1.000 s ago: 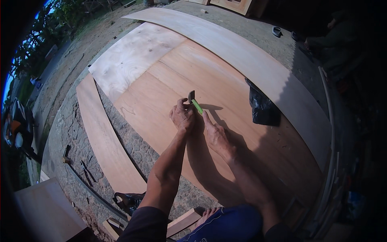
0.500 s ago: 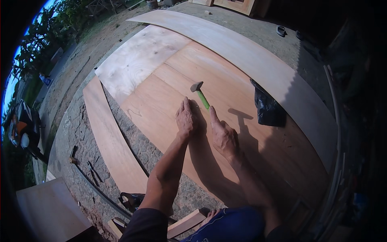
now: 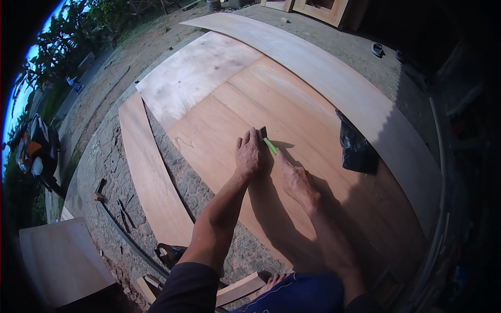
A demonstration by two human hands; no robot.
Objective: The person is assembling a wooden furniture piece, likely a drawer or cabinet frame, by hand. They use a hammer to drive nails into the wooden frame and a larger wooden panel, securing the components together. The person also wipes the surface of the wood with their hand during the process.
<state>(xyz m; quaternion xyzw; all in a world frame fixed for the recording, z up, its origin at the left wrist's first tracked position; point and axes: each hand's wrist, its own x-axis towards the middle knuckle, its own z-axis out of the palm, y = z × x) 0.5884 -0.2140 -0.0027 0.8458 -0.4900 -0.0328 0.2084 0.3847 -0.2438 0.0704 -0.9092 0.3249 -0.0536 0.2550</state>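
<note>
A large brown plywood sheet point(image 3: 219, 122) lies flat in front of me, with a paler panel point(image 3: 190, 73) meeting it at the far left. My right hand point(image 3: 298, 183) is closed around the green handle of a hammer point(image 3: 270, 146). The hammer's dark head is down close to the plywood, just right of my left fingertips. Resting on the sheet, my left hand point(image 3: 249, 155) has its fingers bunched together, pointing away from me. Whatever they pinch, if anything, is hidden.
A long pale sheet point(image 3: 318, 62) runs along the far right side, near a black plastic bag point(image 3: 357, 148). To the left lie a narrow plywood strip point(image 3: 151, 161), pliers point(image 3: 124, 214) and a square board point(image 3: 65, 261). A motorbike point(image 3: 36, 148) stands farther left.
The hammer has swung down from its raised position to beside my left fingertips. The whole scene has shifted slightly rightward in the view.
</note>
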